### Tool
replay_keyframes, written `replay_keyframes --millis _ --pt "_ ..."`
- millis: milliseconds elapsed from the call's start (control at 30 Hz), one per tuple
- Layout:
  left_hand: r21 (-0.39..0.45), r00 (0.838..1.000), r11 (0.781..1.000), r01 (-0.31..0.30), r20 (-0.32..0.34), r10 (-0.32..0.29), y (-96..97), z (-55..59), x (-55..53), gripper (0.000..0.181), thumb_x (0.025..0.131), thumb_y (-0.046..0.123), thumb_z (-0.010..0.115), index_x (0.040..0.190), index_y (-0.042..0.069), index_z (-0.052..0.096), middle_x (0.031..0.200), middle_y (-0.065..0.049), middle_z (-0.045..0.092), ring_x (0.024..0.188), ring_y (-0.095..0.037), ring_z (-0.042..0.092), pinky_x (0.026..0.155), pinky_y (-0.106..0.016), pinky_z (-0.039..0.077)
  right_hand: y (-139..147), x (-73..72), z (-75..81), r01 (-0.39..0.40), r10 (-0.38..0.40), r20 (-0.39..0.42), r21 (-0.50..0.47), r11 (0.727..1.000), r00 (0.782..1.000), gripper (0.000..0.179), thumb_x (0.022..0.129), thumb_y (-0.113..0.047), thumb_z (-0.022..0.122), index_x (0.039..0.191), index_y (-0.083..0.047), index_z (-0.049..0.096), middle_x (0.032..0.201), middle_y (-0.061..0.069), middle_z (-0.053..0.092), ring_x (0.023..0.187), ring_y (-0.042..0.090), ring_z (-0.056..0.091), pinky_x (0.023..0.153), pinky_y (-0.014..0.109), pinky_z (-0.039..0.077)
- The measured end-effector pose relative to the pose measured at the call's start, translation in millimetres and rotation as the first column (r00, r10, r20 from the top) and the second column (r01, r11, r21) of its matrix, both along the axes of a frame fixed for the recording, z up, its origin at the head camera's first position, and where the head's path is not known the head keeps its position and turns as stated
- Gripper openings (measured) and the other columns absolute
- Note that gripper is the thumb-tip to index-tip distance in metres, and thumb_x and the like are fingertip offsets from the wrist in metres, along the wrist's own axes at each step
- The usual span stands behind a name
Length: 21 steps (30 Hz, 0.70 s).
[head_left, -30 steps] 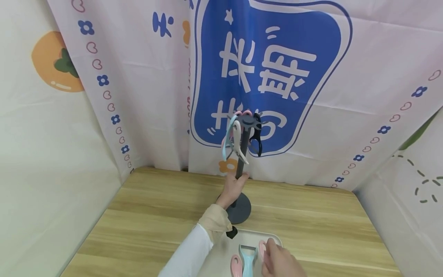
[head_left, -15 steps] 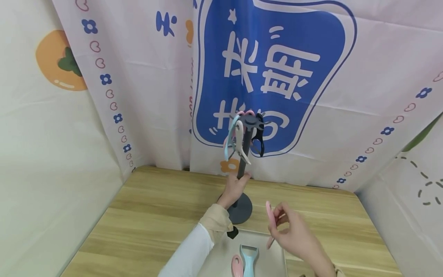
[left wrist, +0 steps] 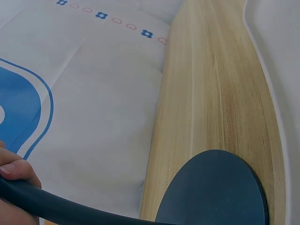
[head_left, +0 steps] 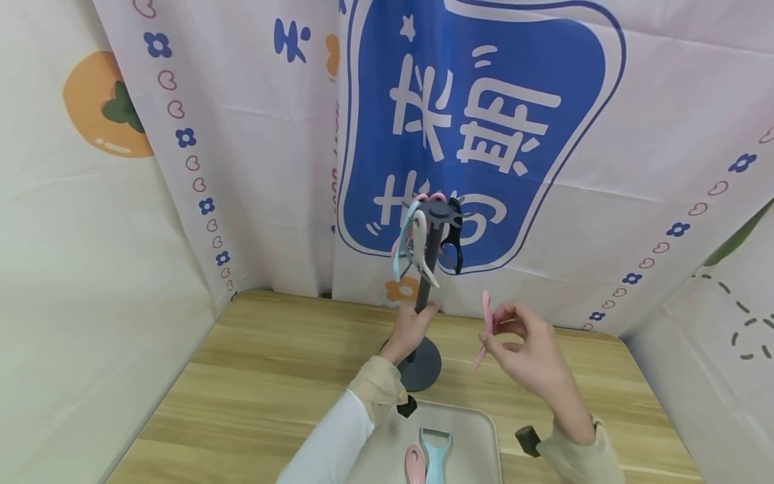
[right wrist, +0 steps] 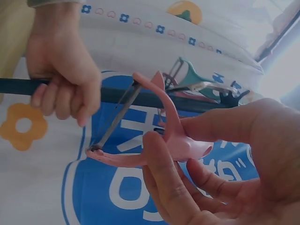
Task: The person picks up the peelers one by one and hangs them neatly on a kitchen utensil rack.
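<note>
My left hand [head_left: 411,331] grips the post of a dark grey rotating-style hanging stand [head_left: 431,259] low down, above its round base [left wrist: 215,192]. My right hand [head_left: 532,349] pinches a pink Y-shaped peeler [right wrist: 173,110] by its handle, between thumb and fingers. It is held in the air to the right of the post, blade end downward in the head view. On the stand's hooked top hang a white peeler [head_left: 417,235], a light blue one [head_left: 399,252], a black one [head_left: 455,242] and pink ones partly hidden behind.
A pale tray [head_left: 491,437] lies at the table's front, cut off by the frame. In it are a light blue peeler [head_left: 435,452] and a pink handle [head_left: 414,464]. Behind the wooden table [head_left: 272,376] hangs a printed cloth [head_left: 290,202].
My right hand has lifted the pink peeler out of the tray and carried it up and away, toward the stand's right side. My left hand stays on the post.
</note>
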<state>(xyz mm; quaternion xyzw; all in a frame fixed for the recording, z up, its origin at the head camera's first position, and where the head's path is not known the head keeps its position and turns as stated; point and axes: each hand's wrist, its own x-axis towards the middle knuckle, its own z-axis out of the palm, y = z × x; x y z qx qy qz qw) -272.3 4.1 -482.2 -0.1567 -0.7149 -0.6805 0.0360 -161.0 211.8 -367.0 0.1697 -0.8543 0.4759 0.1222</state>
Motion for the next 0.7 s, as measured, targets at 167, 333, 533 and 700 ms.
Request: replay_keyframes --millis 167,333,533,700 --pt "-0.007 1.000 1.000 0.004 0.025 -0.004 -0.7 -1.9 -0.3 0.054 0.108 0.029 0.055 0.058 0.015 0.040 0.050 0.010 0.031 0.045 -0.009 0.023 0.046 -0.025 0.022 0.1 -14.7 13.3 -0.004 0.003 -0.021 -0.055 0.998 1.000 0.027 0.094 0.003 0.076 0.118 0.005 0.061 0.113 0.020 0.067 0.104 0.025 0.073 0.084 0.022 0.061" --pt "-0.005 1.000 1.000 0.006 0.024 -0.006 -0.6 -3.4 0.5 0.055 0.109 0.028 0.055 0.057 0.015 0.040 0.050 0.011 0.031 0.044 -0.009 0.022 0.046 -0.026 0.021 -2.4 -27.5 23.6 -0.024 0.018 -0.036 -0.154 0.988 0.999 0.029 0.097 0.000 0.074 0.123 0.006 0.062 0.117 0.020 0.066 0.102 0.010 0.071 0.085 0.022 0.061" --pt "-0.005 1.000 1.000 -0.003 0.016 0.003 0.6 -2.6 -1.0 0.054 0.108 0.028 0.055 0.058 0.015 0.040 0.050 0.012 0.032 0.046 -0.009 0.023 0.047 -0.026 0.021 -6.6 -38.6 35.0 -0.004 -0.020 -0.098 -0.234 0.972 0.995 0.029 0.099 -0.002 0.074 0.125 0.005 0.064 0.115 0.018 0.071 0.100 0.009 0.073 0.083 0.023 0.062" --pt "-0.011 1.000 1.000 -0.008 0.018 0.008 0.7 -0.9 -1.3 0.052 0.107 0.028 0.056 0.058 0.015 0.041 0.050 0.012 0.032 0.046 -0.010 0.023 0.046 -0.026 0.021 -9.4 -43.9 43.2 0.023 -0.062 -0.143 -0.262 0.965 0.988 0.028 0.100 -0.005 0.074 0.125 0.004 0.066 0.113 0.007 0.075 0.102 0.010 0.073 0.086 0.021 0.061"
